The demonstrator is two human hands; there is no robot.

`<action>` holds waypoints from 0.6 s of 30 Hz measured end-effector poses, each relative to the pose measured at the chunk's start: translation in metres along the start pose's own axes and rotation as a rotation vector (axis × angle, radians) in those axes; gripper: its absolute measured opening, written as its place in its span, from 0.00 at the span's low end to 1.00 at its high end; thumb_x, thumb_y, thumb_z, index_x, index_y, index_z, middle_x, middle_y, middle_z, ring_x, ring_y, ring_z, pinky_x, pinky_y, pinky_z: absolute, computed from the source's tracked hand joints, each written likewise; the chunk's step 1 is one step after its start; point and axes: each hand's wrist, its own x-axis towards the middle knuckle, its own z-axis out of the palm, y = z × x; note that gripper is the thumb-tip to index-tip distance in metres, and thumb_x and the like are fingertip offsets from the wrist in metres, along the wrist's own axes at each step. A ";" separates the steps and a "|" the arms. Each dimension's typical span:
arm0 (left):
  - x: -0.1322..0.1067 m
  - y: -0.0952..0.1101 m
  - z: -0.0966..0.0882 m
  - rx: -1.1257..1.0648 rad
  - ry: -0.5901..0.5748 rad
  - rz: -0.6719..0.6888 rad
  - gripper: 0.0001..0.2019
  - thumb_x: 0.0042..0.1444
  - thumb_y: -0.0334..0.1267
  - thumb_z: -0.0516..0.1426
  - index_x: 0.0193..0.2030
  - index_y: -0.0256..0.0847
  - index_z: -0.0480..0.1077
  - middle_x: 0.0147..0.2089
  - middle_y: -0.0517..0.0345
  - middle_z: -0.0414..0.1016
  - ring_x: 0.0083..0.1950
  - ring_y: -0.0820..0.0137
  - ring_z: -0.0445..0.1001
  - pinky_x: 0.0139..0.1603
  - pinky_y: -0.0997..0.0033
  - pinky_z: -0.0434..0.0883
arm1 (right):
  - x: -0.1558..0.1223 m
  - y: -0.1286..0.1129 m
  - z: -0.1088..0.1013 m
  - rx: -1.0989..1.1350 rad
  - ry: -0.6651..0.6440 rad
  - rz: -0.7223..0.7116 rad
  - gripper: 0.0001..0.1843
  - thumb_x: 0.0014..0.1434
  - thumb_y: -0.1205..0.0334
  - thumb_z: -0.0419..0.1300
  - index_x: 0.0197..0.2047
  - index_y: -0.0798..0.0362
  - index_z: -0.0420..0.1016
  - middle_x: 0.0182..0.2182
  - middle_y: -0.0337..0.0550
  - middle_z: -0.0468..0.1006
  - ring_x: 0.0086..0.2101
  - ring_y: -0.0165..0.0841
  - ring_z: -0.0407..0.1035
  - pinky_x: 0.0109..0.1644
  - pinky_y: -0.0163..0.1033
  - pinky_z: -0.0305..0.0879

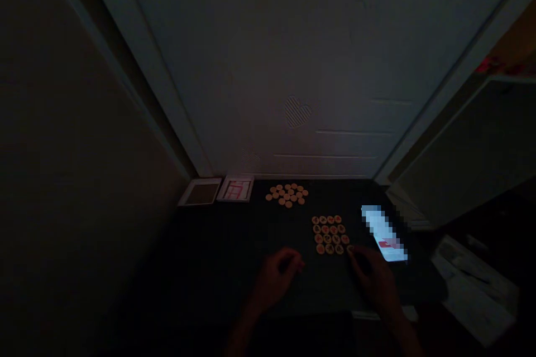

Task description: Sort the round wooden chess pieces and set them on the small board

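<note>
Dim light is spread over a dark table (209,256) at the bottom of the frame. At lower right, a round piece (350,249) is pinched between the fingertips of the right hand (377,279), at the corner of neat rows of marked discs (334,230). It looks light, hard and maybe slippery, so it is best held by its rim. At bottom centre, the left hand (280,270) is curled; whether anything is held in it cannot be told. Farther up, plain discs (286,196) are bunched together, and a box (235,189) is seen to their left. Red and dark marks are shown on the discs, but no words or brands can be read. At right, a bright screen (383,234) is blurred.
</note>
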 end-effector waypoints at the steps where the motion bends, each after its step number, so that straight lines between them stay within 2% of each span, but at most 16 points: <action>1: 0.000 0.000 0.000 0.003 -0.004 0.003 0.13 0.65 0.48 0.56 0.40 0.41 0.76 0.38 0.54 0.84 0.41 0.64 0.81 0.47 0.66 0.74 | 0.001 0.002 0.001 -0.015 -0.001 -0.025 0.18 0.66 0.46 0.58 0.49 0.49 0.78 0.43 0.49 0.83 0.43 0.45 0.77 0.50 0.54 0.74; 5: 0.001 -0.001 0.001 0.026 -0.008 0.018 0.13 0.66 0.48 0.56 0.40 0.41 0.76 0.37 0.55 0.83 0.41 0.65 0.81 0.47 0.66 0.74 | 0.000 0.008 0.005 -0.042 -0.013 -0.095 0.16 0.66 0.48 0.58 0.48 0.48 0.78 0.43 0.47 0.83 0.43 0.44 0.77 0.50 0.54 0.73; 10: -0.001 -0.005 0.002 0.080 -0.002 0.020 0.14 0.66 0.48 0.54 0.43 0.42 0.76 0.39 0.54 0.83 0.43 0.63 0.81 0.50 0.65 0.75 | -0.002 0.004 0.005 -0.043 0.001 -0.088 0.16 0.66 0.48 0.59 0.49 0.49 0.77 0.46 0.50 0.81 0.47 0.45 0.75 0.53 0.56 0.72; 13: 0.001 0.001 0.006 0.187 0.030 0.088 0.15 0.65 0.47 0.56 0.53 0.45 0.74 0.53 0.51 0.80 0.53 0.61 0.78 0.56 0.59 0.74 | 0.005 -0.003 0.001 -0.020 -0.017 -0.074 0.21 0.65 0.47 0.59 0.56 0.49 0.74 0.55 0.53 0.75 0.54 0.48 0.71 0.58 0.59 0.69; 16: 0.016 0.013 0.013 0.380 -0.010 0.271 0.30 0.59 0.47 0.62 0.67 0.48 0.63 0.70 0.51 0.64 0.69 0.56 0.64 0.69 0.51 0.63 | 0.021 -0.007 -0.005 0.012 -0.092 -0.091 0.24 0.68 0.49 0.56 0.64 0.47 0.67 0.64 0.52 0.67 0.61 0.48 0.65 0.63 0.60 0.66; 18: 0.034 0.019 0.020 0.506 -0.064 0.365 0.38 0.57 0.51 0.63 0.72 0.47 0.56 0.75 0.50 0.54 0.74 0.54 0.54 0.73 0.48 0.56 | 0.034 -0.007 -0.007 0.032 -0.161 -0.125 0.25 0.70 0.51 0.53 0.67 0.46 0.64 0.67 0.50 0.64 0.64 0.46 0.62 0.65 0.59 0.64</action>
